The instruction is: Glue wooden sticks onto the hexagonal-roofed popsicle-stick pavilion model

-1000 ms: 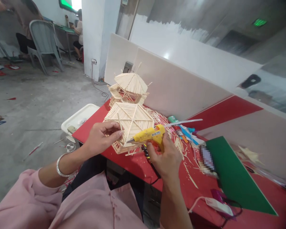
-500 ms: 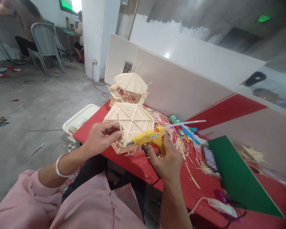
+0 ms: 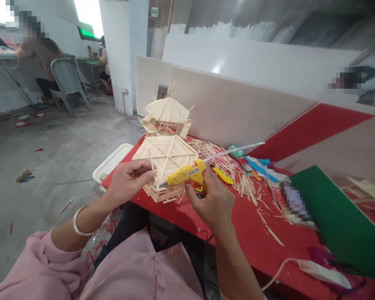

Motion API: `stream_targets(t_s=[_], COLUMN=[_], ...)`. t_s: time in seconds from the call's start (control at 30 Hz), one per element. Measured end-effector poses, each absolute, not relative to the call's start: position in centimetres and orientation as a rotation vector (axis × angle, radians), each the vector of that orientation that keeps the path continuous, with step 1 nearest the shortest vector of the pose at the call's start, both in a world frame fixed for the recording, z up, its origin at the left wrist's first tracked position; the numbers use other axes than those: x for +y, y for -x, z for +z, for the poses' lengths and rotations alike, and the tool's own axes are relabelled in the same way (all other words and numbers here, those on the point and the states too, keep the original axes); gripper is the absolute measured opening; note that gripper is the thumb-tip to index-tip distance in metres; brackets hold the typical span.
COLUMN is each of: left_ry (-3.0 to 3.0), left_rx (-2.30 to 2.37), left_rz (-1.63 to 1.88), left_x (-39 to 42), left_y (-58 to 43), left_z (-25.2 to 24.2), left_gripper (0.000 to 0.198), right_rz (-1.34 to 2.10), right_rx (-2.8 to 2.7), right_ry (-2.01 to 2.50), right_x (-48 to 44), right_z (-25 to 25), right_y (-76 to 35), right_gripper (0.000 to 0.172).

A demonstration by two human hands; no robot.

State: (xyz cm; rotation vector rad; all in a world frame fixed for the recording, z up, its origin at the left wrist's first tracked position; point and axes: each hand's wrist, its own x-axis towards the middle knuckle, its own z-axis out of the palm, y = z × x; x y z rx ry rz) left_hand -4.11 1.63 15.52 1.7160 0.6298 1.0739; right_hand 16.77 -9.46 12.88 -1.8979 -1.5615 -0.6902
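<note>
Pinched in my left hand (image 3: 131,177) is a thin wooden stick (image 3: 151,159), held over the left part of a hexagonal stick-built model (image 3: 171,160). My right hand (image 3: 211,196) is closed round the handle of a yellow hot glue gun (image 3: 187,174). The gun's nozzle points left, at the model's near corner, close to my left fingertips; whether it touches the sticks I cannot tell. A long clear glue stick (image 3: 234,152) sticks out of the gun's back end. Behind this model stands a taller stick pavilion (image 3: 167,112) with a pointed roof.
Loose sticks (image 3: 245,185) lie scattered over the red table (image 3: 237,227). A yellow cutter (image 3: 223,175), a green board (image 3: 340,216) and a white power strip (image 3: 325,273) are on the right. White panels (image 3: 237,100) stand behind. Another person (image 3: 45,54) works at the far left.
The view has turned a little, so the table's things appear shifted. Both hands keep their hold, and the glue gun's nozzle stays by the model's near corner. The yellow cutter now shows.
</note>
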Motion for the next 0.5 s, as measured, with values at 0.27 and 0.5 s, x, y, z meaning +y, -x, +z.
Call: stream_targets(t_s=[0.27, 0.5], left_ry=[-1.731, -1.711], left_rx=[0.682, 0.715], left_rz=[1.016, 0.934], left_x=[1.7, 2.3], left_y=[4.0, 3.9], left_z=[16.7, 16.9], left_gripper=[0.017, 0.025], right_rz=[-0.557, -0.366], right_rx=[-1.594, -1.701], right_ry=[2.028, 2.151], right_x=[-9.5, -9.2], right_z=[13.8, 15.9], right_y=[-16.6, -16.8], right_gripper=[0.065, 0.066])
